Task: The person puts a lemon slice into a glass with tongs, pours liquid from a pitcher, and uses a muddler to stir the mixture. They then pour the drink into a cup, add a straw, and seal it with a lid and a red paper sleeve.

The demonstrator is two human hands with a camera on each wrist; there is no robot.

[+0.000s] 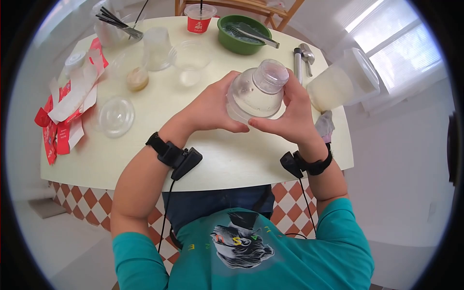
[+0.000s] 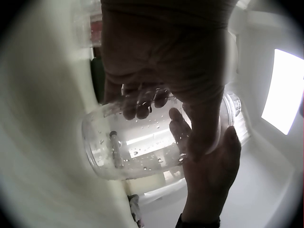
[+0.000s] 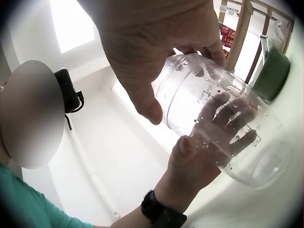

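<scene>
Between both hands is a clear plastic shaker (image 1: 255,99) with a narrower domed top, held tilted over the table. My left hand (image 1: 210,106) grips its left side, the fingers wrapped behind the clear wall. From the other side my right hand (image 1: 297,113) holds it near the shoulder, with the two thumbs close together at the front. Water drops cling to the wall of the shaker (image 2: 102,152) in the left wrist view. Printed measuring marks show on the shaker (image 3: 270,152) in the right wrist view, where the left fingers are seen through it.
A green bowl (image 1: 223,37) with a slotted spoon and a red-labelled cup (image 1: 198,25) stand at the back. Right are a muddler (image 1: 297,67), a metal scoop (image 1: 307,55) and a large pitcher (image 1: 333,87). Left lie torn red packaging (image 1: 63,130) and a clear lid (image 1: 116,117).
</scene>
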